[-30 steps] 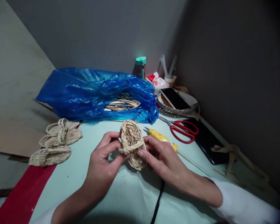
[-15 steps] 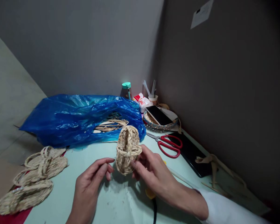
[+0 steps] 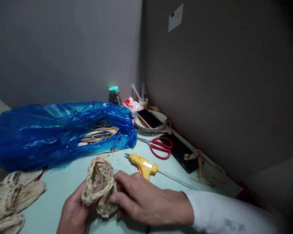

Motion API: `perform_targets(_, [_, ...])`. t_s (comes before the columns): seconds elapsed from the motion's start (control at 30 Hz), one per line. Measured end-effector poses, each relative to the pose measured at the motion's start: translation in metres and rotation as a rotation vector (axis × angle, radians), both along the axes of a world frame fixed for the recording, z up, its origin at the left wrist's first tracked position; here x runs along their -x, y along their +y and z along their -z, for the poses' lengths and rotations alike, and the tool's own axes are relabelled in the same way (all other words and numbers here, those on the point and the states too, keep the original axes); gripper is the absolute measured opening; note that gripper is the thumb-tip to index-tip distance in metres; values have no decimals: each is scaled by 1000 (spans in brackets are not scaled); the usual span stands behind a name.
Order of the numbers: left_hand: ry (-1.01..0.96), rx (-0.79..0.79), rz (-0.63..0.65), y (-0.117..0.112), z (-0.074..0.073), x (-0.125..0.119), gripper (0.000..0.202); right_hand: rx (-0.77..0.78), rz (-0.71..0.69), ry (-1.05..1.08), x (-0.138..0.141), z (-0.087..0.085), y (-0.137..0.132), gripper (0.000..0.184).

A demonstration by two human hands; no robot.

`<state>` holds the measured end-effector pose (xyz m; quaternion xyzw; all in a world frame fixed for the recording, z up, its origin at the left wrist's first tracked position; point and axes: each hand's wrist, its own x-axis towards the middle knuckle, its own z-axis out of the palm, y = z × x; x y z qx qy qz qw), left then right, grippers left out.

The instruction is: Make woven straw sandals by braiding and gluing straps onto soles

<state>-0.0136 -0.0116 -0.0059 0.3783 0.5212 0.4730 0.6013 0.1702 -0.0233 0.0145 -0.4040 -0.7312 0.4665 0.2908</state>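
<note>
A small slipper of braided straw (image 3: 102,180) is held up over the table in front of me, its opening turned toward me. My left hand (image 3: 74,209) is closed on its left side, with a fingertip showing through the opening. On the slipper's right edge, my right hand (image 3: 146,203) pinches the braid between thumb and fingers. Just beyond my right hand lies a yellow glue gun (image 3: 143,164) on its side, a clear glue stick (image 3: 173,177) running out of its back. Several similar straw slippers (image 3: 21,193) lie at the lower left.
A blue plastic bag (image 3: 51,126) holding dry straw strips (image 3: 99,135) fills the back left. Red-handled scissors (image 3: 160,148), a black tablet-like slab (image 3: 182,152) and a basket (image 3: 151,130) with a phone (image 3: 149,118) stand along the right wall. Straw scraps (image 3: 200,161) lie at right.
My left hand has come up and taken hold of the slipper, which is lower and tilted. The view has swung right, and the glue gun shows fully now.
</note>
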Motion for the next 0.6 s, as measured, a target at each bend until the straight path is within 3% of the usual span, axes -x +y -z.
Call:
perform_targets(0.13, [-34, 19, -67, -1, -1, -4, 56, -153, 72, -207, -3, -1, 1, 22])
perform_targets(0.27, [-81, 24, -93, 1, 2, -3, 63, -234, 118, -249, -4, 3, 4, 26])
perform_targets(0.6, [-165, 120, -178, 15, 5, 7, 47, -487, 214, -273, -5, 5, 5, 7])
